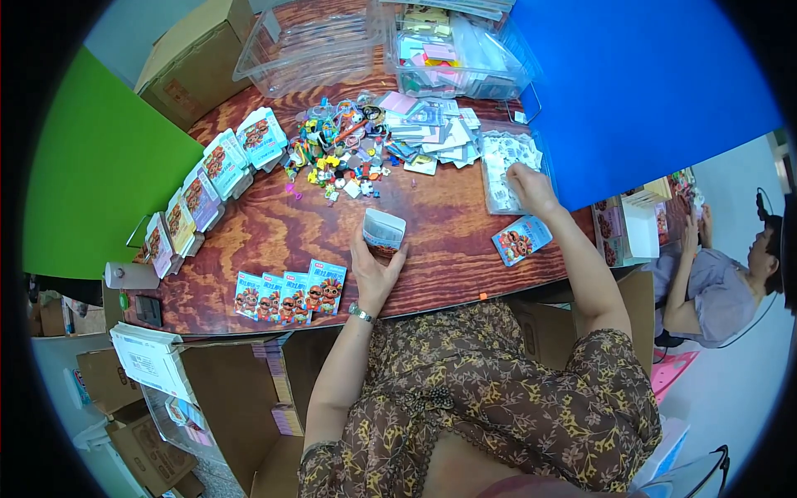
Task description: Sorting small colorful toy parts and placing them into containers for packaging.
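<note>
My left hand [378, 270] is wrapped round a small printed carton [383, 233], its open top facing up. At the right, my right hand [530, 189] is over a clear plastic tray [503, 209] of small white packets [501, 170]. Its fingers are pinched together at the packets; what they hold, if anything, is too small to make out. Just below that tray lies a blue printed carton [522, 241]. Several similar blue cartons [290, 295] overlap in a row left of my left hand.
Fanned stacks of flat cartons [207, 178] line the left side by a green panel [108, 166]. Mid-table are heaped small colourful trinkets [336, 149] and loose cards [436, 129]. Clear bins [311, 62] stand behind. A blue panel [647, 83] borders the right; a co-worker [706, 282] sits beyond.
</note>
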A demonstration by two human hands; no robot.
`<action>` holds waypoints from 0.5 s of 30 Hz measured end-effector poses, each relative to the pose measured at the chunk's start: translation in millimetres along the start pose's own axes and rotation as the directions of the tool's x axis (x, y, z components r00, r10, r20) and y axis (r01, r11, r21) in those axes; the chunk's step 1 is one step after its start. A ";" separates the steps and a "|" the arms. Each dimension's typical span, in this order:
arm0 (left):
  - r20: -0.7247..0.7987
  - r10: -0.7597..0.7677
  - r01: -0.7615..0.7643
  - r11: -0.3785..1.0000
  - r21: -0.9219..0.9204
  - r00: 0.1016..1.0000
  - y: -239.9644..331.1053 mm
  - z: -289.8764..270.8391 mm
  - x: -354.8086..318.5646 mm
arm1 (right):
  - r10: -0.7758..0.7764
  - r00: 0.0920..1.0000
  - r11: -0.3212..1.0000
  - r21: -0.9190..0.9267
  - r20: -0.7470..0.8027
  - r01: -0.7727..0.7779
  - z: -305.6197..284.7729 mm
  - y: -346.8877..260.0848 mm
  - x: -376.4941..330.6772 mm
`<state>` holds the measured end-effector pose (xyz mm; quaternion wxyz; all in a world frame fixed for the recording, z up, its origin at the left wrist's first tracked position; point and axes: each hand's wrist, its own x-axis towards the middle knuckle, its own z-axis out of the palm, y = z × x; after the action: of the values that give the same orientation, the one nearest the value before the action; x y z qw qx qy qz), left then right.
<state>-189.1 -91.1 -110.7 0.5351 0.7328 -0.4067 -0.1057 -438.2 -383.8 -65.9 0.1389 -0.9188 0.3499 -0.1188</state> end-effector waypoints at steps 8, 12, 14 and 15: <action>-0.001 0.008 -0.008 1.000 0.000 1.000 1.1 -1.3 0.5 | -0.002 0.998 0.976 0.216 -0.057 0.014 -21.9 3.5 23.2; -0.003 0.016 -0.016 1.000 0.016 1.000 1.3 -2.1 -0.4 | 0.305 0.937 0.913 0.229 0.169 -0.338 -15.2 -5.6 42.6; -0.002 0.022 -0.022 1.000 0.015 1.000 4.2 -1.7 0.3 | 0.359 0.915 0.899 0.194 0.185 -0.392 -5.7 -5.5 47.8; 0.002 0.026 -0.026 1.000 0.011 1.000 5.6 -0.9 1.3 | 0.370 0.917 0.920 0.080 0.151 -0.385 -1.6 -5.3 49.3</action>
<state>-190.5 -92.0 -105.2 0.5319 0.7304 -0.4174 -0.0969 -399.7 -413.6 -56.6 0.2317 -0.8309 0.5037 -0.0473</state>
